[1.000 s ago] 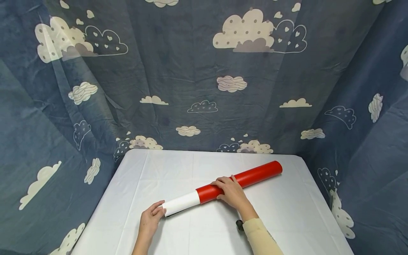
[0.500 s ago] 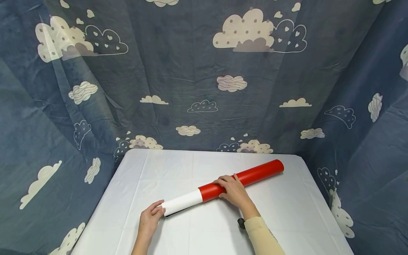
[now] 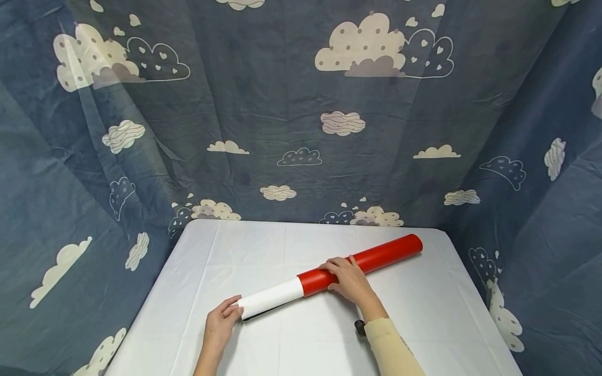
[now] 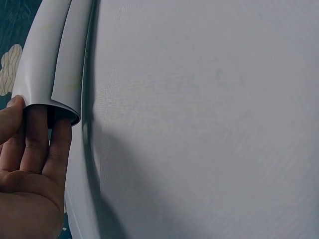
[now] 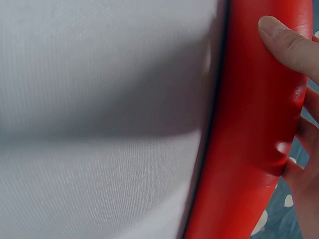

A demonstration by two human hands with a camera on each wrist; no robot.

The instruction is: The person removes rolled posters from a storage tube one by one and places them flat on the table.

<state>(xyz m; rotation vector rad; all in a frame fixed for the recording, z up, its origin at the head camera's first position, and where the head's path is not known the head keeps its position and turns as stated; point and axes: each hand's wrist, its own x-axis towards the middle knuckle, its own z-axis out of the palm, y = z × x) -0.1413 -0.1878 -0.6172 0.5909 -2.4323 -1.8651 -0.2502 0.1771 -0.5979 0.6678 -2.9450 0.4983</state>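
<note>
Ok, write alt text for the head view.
The right hand grips a red tube while the left hand pinches the end of a white roll sticking out of it. Tube and roll slant over a white table before a blue cloud-print curtain.

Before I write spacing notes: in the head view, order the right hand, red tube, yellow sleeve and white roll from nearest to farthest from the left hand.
1. White roll: its end is in the left hand's grip.
2. Red tube: begins where the roll's visible part ends.
3. Right hand: on the tube, past its near end.
4. Yellow sleeve: lower right of the picture.
</note>
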